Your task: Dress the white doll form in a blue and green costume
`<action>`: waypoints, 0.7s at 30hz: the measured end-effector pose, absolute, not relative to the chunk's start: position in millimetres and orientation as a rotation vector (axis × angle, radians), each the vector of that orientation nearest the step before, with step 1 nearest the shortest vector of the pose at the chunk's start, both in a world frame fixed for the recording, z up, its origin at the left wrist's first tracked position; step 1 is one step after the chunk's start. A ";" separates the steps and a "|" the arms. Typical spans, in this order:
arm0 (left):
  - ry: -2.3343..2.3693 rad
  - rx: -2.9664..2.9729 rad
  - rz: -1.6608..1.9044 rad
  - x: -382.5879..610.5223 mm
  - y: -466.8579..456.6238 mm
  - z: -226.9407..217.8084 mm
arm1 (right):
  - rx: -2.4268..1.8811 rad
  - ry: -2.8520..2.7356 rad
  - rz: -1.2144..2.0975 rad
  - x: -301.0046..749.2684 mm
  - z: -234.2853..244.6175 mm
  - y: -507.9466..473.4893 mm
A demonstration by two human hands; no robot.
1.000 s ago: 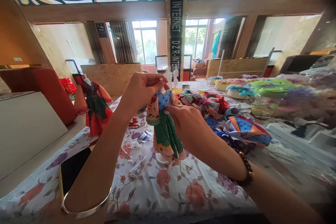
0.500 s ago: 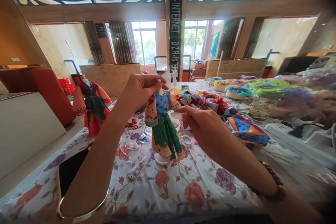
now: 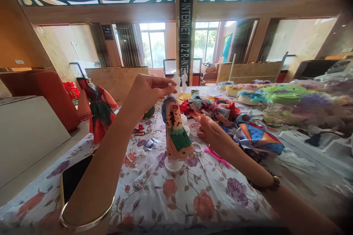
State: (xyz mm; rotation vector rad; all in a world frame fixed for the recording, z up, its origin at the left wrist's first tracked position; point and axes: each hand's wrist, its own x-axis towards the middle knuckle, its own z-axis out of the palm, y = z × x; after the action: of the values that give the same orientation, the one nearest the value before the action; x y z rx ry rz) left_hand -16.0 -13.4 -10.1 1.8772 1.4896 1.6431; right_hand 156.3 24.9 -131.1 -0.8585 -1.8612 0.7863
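A small doll mannequin (image 3: 176,132) stands on a white round base on the flowered tablecloth (image 3: 176,194). It wears a blue top, patterned sleeves and a green and orange skirt, and shows its side. My left hand (image 3: 147,93) hovers just above its top, fingertips pinched together. My right hand (image 3: 212,132) is low to the doll's right, fingers curled, near small white round lids (image 3: 193,128) and a pink strip (image 3: 217,154). What either hand holds is hidden.
A second dressed doll (image 3: 97,114) stands at the table's left edge. A black phone (image 3: 74,180) lies near my left forearm, with pearl strings (image 3: 140,180) beside it. Folded bright cloth (image 3: 256,136) is piled to the right. Bare white mannequins (image 3: 179,80) stand behind.
The doll has turned from facing me to side-on. My right hand left the doll's waist and dropped to the table on its right. My left hand lifted slightly off the doll's neck.
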 end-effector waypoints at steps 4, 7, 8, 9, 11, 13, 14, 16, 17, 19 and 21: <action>1.486 1.900 1.627 -15.3 -12.0 -9.7 | -0.848 -1.786 0.628 152.5 -139.8 25.1; 1.450 1.906 1.630 -14.3 -10.8 -11.2 | -0.845 -1.808 0.626 146.4 -145.0 23.1; 1.447 1.898 1.642 -13.6 -10.6 -12.1 | -0.849 -1.820 0.630 144.5 -146.6 22.9; 1.450 1.883 1.657 -12.9 -10.3 -13.0 | -0.856 -1.829 0.636 143.1 -148.2 23.0; 1.470 1.863 1.687 -11.8 -9.5 -14.9 | -0.871 -1.824 0.649 142.6 -151.7 23.2; 1.494 1.872 1.706 -11.8 -8.2 -16.6 | -0.846 -1.824 0.654 145.6 -155.5 21.4; 1.502 1.888 1.713 -12.1 -7.5 -17.3 | -0.809 -1.843 0.649 148.4 -157.4 19.2; 1.519 1.911 1.723 -12.9 -5.9 -18.5 | -0.693 -1.979 0.650 155.6 -161.3 11.7; 1.520 1.916 1.727 -13.1 -5.4 -19.0 | -0.632 -2.095 0.645 159.6 -163.3 6.7; 1.522 1.921 1.731 -12.6 -5.1 -19.7 | -0.560 -2.394 0.608 167.3 -167.7 -4.3; 1.548 1.904 1.751 -10.6 -6.1 -19.9 | -0.603 -2.664 0.450 173.6 -173.3 -14.5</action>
State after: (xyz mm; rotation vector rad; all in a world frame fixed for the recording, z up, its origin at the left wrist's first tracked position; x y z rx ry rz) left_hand -10.6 -6.1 -19.9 1.9038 1.5484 1.7510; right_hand 173.6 -14.5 -173.3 -0.6031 -2.6635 0.4496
